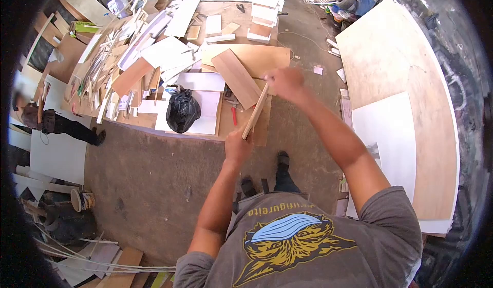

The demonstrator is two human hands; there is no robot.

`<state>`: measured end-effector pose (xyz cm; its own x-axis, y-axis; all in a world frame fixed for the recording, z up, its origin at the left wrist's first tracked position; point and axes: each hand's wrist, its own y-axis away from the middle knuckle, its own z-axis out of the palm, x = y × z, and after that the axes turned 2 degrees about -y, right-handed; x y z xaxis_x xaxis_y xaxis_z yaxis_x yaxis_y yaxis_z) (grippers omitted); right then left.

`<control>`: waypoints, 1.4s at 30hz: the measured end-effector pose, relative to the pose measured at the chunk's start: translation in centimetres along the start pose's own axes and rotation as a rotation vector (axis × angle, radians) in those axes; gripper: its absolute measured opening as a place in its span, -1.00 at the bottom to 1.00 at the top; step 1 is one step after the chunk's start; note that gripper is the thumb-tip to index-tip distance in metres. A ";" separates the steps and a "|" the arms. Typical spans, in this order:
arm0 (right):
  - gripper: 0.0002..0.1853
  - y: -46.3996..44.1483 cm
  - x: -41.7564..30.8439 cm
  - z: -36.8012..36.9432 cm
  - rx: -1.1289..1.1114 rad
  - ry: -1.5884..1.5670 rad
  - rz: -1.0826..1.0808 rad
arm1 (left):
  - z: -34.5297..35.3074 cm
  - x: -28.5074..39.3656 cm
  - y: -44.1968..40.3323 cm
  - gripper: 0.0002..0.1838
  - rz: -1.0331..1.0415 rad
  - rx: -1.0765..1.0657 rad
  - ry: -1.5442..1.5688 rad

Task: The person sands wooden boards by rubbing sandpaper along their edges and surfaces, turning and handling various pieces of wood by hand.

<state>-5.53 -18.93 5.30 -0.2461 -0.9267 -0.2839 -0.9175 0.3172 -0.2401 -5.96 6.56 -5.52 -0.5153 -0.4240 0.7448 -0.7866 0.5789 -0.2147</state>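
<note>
My left hand (239,147) is closed around the near end of a narrow wooden strip (256,114), which slants up and away over the table's front edge. At its far end is my right hand (287,82), fingers curled and slightly blurred. A thin dark bit sticks out by those fingers; what they grip is unclear. Just beyond the strip lies a brown wooden board (237,78) on a wider plywood piece (277,56). Left of the strip are a red-handled tool (234,116) and a black plastic bag (183,111).
Wood offcuts and white panels (172,52) cover the table's left side. Pliers (240,7) lie farther back. Large plywood sheets (380,57) lean at right. Another person's leg (77,129) shows at left, and a bucket (82,199) stands on the floor.
</note>
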 end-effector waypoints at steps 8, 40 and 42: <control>-0.76 0.0 1.0 0.6 0.003 -0.115 0.073 | 0.4 -0.8 0.1 -0.78 0.016 0.002 -0.010; -0.75 2.2 -3.3 -0.9 -0.168 0.049 -0.116 | -0.5 0.0 -0.1 -0.80 0.011 0.045 -0.001; -0.75 0.6 -1.5 -0.6 -0.098 0.041 -0.046 | -0.4 0.0 -0.1 -0.80 0.004 0.046 0.017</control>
<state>-5.93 -17.48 6.13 -0.2140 -0.9478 -0.2363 -0.9536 0.2551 -0.1596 -5.76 6.81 -5.21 -0.5126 -0.4097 0.7546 -0.7997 0.5477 -0.2459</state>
